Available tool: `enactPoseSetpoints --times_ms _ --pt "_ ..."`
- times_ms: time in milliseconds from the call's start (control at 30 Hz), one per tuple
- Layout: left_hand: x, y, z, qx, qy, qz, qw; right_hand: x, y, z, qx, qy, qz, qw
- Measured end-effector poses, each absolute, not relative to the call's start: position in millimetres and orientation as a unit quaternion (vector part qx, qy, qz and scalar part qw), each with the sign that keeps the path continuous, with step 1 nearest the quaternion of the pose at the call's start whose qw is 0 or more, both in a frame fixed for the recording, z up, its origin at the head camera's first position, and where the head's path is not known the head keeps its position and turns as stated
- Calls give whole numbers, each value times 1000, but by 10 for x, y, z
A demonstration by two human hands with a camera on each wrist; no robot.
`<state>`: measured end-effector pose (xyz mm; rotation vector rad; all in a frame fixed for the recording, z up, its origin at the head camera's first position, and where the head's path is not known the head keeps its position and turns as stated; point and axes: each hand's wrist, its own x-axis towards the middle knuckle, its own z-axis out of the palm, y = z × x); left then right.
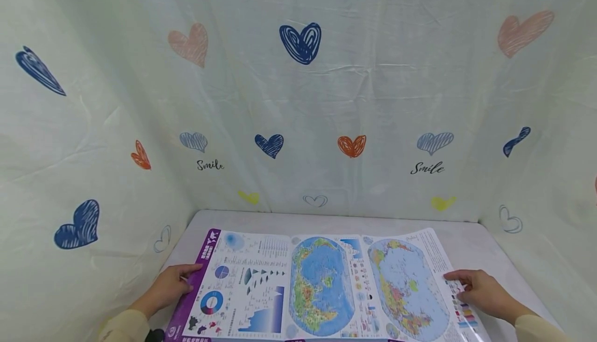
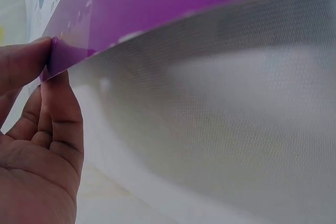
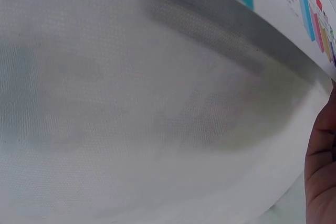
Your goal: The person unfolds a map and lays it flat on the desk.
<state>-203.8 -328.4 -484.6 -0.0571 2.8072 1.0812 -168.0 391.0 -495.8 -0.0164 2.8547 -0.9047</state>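
Spread wide between both hands is a fold-out world map (image 1: pixel 322 285), with two blue oval maps, charts and a purple strip (image 1: pixel 195 280) down its left side. At that strip, my left hand (image 1: pixel 170 284) pinches the edge between thumb and fingers. The left wrist view shows the purple edge (image 2: pixel 126 11) bent slightly and raised over the white surface, gripped by the left hand (image 2: pixel 44 124). My right hand (image 1: pixel 485 290) holds the opposite edge, near rows of small flags. Only part of the right hand (image 3: pixel 321 161) shows in the right wrist view, below the map's edge (image 3: pixel 278 30).
A white-covered table (image 1: pixel 326 223) lies beneath the map, its far edge near the back curtain. Pale curtains (image 1: pixel 345 98) printed with hearts and "Smile" enclose the back and both sides. A small black object (image 1: pixel 155 336) sits by the left sleeve (image 1: pixel 123 326).
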Motion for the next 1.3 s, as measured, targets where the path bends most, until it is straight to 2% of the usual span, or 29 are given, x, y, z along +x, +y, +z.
enactPoseSetpoints --times_ms 600,1300 --pt "-2049 -3254 -4847 -35 946 314 68 -1695 3951 -5025 40 948 -295 114" --pt "-2071 -3265 -4842 -39 958 272 87 -1663 4024 -4999 21 954 -278 110"
